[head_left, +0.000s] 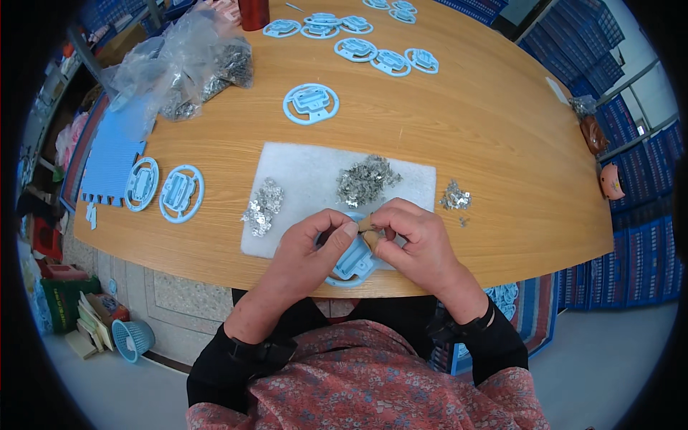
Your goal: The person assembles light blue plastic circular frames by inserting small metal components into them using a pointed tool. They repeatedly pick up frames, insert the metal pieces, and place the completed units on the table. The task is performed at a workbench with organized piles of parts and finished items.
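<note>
Assembly, apparently — left hand and right hand close together over pale-blue plastic wheel-shaped part, near edge of white rectangular mat; both grasps hidden, can't tell; next likely needs careful alignment.

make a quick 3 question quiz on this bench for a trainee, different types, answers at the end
1. Multiple choice: what lies under the fingers of the left hand and right hand?
A) a clear plastic bag
B) a blue wheel-shaped part
C) a red cylinder

2. True or false: the small metal heap to the right of the white mat lies directly on the wooden table.

3. Fill in: from the person's view, the blue foam sheet lies toward the ____ side of the table.

Key: 1) B; 2) true; 3) left.
</note>
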A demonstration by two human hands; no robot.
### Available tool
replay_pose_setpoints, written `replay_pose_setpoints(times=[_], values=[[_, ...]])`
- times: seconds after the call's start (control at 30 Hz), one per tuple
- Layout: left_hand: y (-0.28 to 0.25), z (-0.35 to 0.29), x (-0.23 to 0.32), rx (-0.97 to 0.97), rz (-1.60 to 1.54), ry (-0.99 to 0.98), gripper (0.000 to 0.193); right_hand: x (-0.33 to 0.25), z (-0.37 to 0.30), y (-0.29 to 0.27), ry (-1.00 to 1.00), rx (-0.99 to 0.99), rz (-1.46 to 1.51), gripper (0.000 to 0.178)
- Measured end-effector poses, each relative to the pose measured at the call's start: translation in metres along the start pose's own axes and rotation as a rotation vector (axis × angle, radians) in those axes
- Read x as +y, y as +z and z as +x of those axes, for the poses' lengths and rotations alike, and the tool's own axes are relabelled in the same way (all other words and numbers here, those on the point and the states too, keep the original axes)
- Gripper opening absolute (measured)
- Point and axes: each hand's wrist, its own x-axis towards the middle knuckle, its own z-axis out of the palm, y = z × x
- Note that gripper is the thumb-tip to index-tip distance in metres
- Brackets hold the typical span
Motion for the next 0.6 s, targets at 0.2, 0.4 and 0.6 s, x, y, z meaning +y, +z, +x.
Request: replay_pose_setpoints(times=[0.2,0.4,0.6], values=[[0.005,0.002,-0.005,0.031,-0.050,0.070,0.015,-0.003,-0.002,0.001,0.194,0.033,0.076,0.019],[0.010,0.003,-0.007,0.044,-0.033,0.115,0.015,-0.001,-0.005,0.004,0.369,0.028,0.280,0.018],[0.011,0.002,-0.008,0.056,0.023,0.157,0.011,-0.007,-0.001,-0.001,0.424,0.031,0.341,0.015]])
